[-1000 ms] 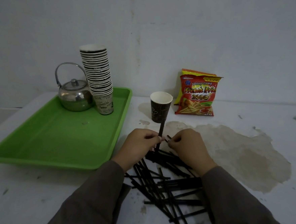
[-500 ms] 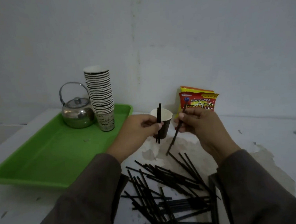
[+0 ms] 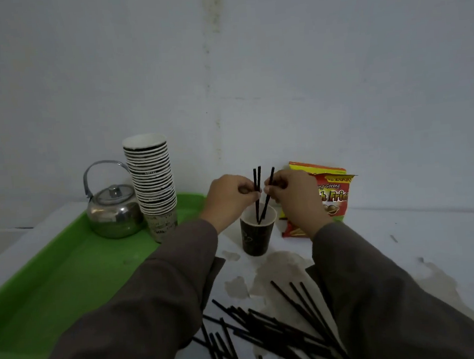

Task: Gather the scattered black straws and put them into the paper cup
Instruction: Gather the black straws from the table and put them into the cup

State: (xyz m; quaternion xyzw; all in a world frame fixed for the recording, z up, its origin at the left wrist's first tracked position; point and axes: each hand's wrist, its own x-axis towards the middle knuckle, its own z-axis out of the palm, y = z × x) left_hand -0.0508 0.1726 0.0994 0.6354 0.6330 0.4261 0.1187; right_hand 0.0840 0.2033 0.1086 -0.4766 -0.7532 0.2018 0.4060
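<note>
Straws in hand: two thin, matte black straws (image 3: 256, 190) stand upright and side by side in my left grip; one more black straw (image 3: 268, 196) leans in my right grip. All three have their lower ends inside the paper cup, their tops well above its rim.
Left hand (image 3: 227, 198): fingertips pressed together, pinching the upright pair about midway along.
Right hand (image 3: 293, 196): fingertips pinching the leaning straw, just beside my left fingertips.
Paper cup (image 3: 258, 236): dark outside, pale inside, upright on the table, between the green tray and the snack bag, toward the far edge by the wall.
Scattered straws (image 3: 271, 331): many straight black sticks of one length, crossed in a loose heap on the table near its near edge, between my sleeves.
Green tray (image 3: 77, 274): on the table's left side, carrying a steel kettle (image 3: 114, 213) and a tall stack of cups (image 3: 152, 182).
Snack bag (image 3: 332, 195): red and yellow, against the wall, partly hidden behind my right hand.
Table (image 3: 402, 238): white, with a brownish stain below the cup.
</note>
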